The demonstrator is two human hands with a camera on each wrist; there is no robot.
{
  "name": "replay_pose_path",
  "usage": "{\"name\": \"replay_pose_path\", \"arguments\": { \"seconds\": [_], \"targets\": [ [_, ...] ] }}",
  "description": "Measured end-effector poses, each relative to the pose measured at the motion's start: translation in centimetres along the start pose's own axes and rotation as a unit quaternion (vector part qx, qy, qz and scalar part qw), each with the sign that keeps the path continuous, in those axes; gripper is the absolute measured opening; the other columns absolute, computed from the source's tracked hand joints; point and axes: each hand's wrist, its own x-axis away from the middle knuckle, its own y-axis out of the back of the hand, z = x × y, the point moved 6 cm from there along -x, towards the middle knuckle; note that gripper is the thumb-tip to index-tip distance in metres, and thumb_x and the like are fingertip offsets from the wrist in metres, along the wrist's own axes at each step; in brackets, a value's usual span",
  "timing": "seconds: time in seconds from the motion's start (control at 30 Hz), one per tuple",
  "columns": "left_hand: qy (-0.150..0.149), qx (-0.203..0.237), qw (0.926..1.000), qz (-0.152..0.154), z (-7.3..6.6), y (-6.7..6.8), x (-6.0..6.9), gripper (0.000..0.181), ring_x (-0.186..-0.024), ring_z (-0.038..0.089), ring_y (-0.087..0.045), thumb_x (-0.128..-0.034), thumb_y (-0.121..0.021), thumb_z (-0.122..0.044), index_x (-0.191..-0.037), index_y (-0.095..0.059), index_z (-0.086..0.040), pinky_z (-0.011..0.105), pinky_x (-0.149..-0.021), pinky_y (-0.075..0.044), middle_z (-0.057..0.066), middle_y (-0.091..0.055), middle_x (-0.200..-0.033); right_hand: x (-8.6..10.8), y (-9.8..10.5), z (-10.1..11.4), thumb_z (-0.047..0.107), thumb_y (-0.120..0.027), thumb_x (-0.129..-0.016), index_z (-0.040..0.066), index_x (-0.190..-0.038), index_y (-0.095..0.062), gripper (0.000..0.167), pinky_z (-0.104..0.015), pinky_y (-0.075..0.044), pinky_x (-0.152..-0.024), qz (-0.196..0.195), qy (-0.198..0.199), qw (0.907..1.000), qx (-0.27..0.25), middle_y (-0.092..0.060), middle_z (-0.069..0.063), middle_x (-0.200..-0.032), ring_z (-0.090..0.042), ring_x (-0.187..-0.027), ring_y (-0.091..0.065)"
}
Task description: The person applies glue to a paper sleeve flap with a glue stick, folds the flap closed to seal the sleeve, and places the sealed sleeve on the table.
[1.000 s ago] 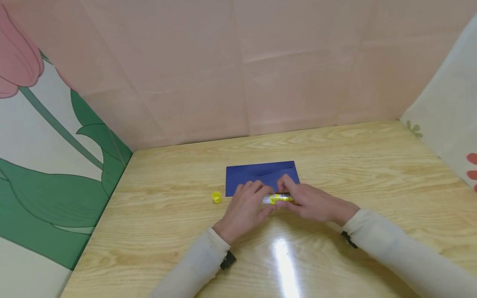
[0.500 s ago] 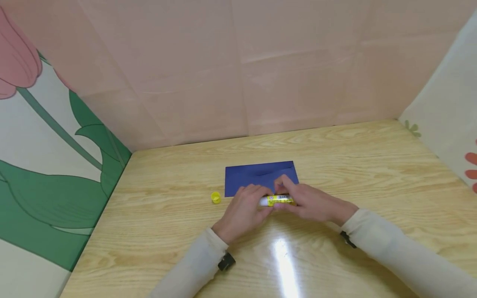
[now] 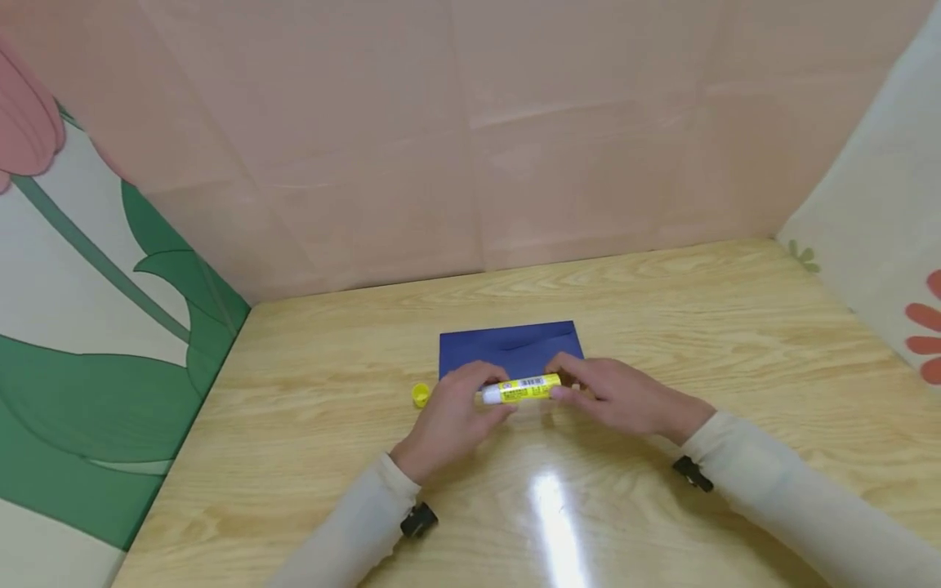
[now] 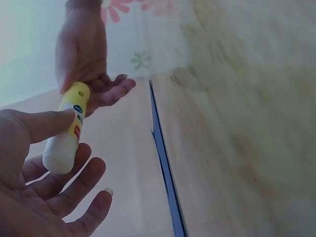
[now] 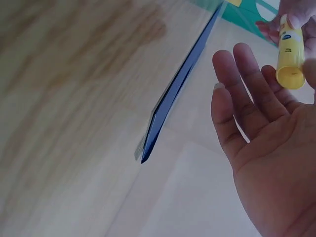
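Note:
A yellow glue stick [image 3: 525, 389] with a white end is held level above the table in the head view. My left hand [image 3: 456, 416] pinches its white end between thumb and fingers; the left wrist view shows the thumb lying across the label of the glue stick [image 4: 74, 113]. My right hand [image 3: 625, 396] is at the yellow end, thumb and index finger beside it, the other fingers loosely extended in the right wrist view. Whether they touch it is unclear. Behind the hands lies a dark blue envelope [image 3: 507, 347], partly covered by them. A small yellow cap [image 3: 421, 395] sits left of my left hand.
The wood-grain table [image 3: 331, 351] reaches back to a pinkish wall covering [image 3: 367, 163]. A panel with a tulip print [image 3: 88, 392] stands along the left edge, and a pale flowered sheet [image 3: 882, 212] borders the right.
My left hand has moved left with the glue stick, drawing its yellow end out from between my right fingers. More of the yellow barrel shows, and the right fingers look looser.

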Motion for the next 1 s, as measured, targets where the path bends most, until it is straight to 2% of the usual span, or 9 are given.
{"name": "replay_pose_path", "arguments": {
  "seconds": [0.13, 0.27, 0.47, 0.7, 0.87, 1.0],
  "targets": [
    [-0.013, -0.012, 0.9995, -0.027, -0.31, 0.28, -0.02, 0.027, -0.092, 0.012, -0.063, -0.0827, -0.082, -0.019, -0.105, -0.069, -0.014, 0.033, -0.086, -0.05, -0.002, -0.071, -0.104, -0.07, 0.08, -0.04, 0.029, -0.038, -0.109, 0.031, -0.11, -0.054, 0.016, -0.022, -0.045, -0.061, -0.01, -0.011, 0.9998, 0.014, -0.064, 0.006, -0.084, -0.004, -0.069, -0.053],
    [-0.011, -0.007, 0.9989, -0.045, -0.42, 0.19, 0.0, 0.027, -0.094, 0.013, -0.063, -0.0819, -0.083, -0.019, -0.105, -0.069, -0.014, 0.032, -0.086, -0.051, -0.002, -0.071, -0.104, -0.17, 0.05, -0.17, 0.03, -0.034, -0.11, 0.027, -0.105, -0.056, 0.023, -0.023, -0.046, -0.065, -0.005, -0.023, 0.9997, -0.001, -0.066, 0.006, -0.087, -0.008, -0.075, -0.059],
    [-0.008, 0.02, 0.9991, -0.035, -0.62, -0.35, -0.14, 0.026, -0.096, 0.011, -0.062, -0.0845, -0.081, -0.021, -0.107, -0.069, -0.015, 0.028, -0.084, -0.051, -0.003, -0.071, -0.105, 0.05, -0.11, -0.55, 0.03, -0.033, -0.11, 0.02, -0.1, -0.055, 0.026, -0.023, -0.046, -0.067, 0.0, -0.043, 0.9991, -0.006, -0.067, 0.006, -0.086, -0.012, -0.077, -0.061],
    [-0.007, 0.014, 0.9991, -0.04, -0.57, -0.46, -0.19, 0.025, -0.095, 0.012, -0.065, -0.085, -0.08, -0.024, -0.107, -0.072, -0.013, 0.031, -0.087, -0.051, -0.002, -0.074, -0.101, 0.03, -0.02, -0.49, 0.03, -0.038, -0.109, 0.02, -0.098, -0.056, 0.024, -0.022, -0.045, -0.066, -0.014, -0.035, 0.9991, 0.02, -0.063, 0.008, -0.081, -0.009, -0.073, -0.058],
    [-0.006, 0.014, 0.9987, -0.048, -0.48, -0.3, -0.25, 0.027, -0.09, 0.012, -0.066, -0.0837, -0.081, -0.024, -0.105, -0.074, -0.01, 0.03, -0.083, -0.048, 0.0, -0.075, -0.097, -0.08, 0.16, -0.37, 0.032, -0.042, -0.108, 0.021, -0.099, -0.056, 0.02, -0.022, -0.044, -0.063, -0.02, -0.039, 0.9983, 0.039, -0.059, 0.009, -0.078, -0.004, -0.069, -0.052],
    [0.014, 0.016, 0.9988, -0.043, -0.29, -0.15, -0.14, 0.027, -0.087, 0.012, -0.064, -0.0837, -0.081, -0.025, -0.105, -0.074, -0.01, 0.029, -0.083, -0.047, -0.001, -0.074, -0.097, -0.05, 0.17, 0.0, 0.034, -0.046, -0.106, 0.024, -0.104, -0.055, 0.013, -0.021, -0.042, -0.063, -0.03, -0.035, 0.9974, 0.056, -0.052, 0.011, -0.077, -0.001, -0.067, -0.047]
  ]
}}
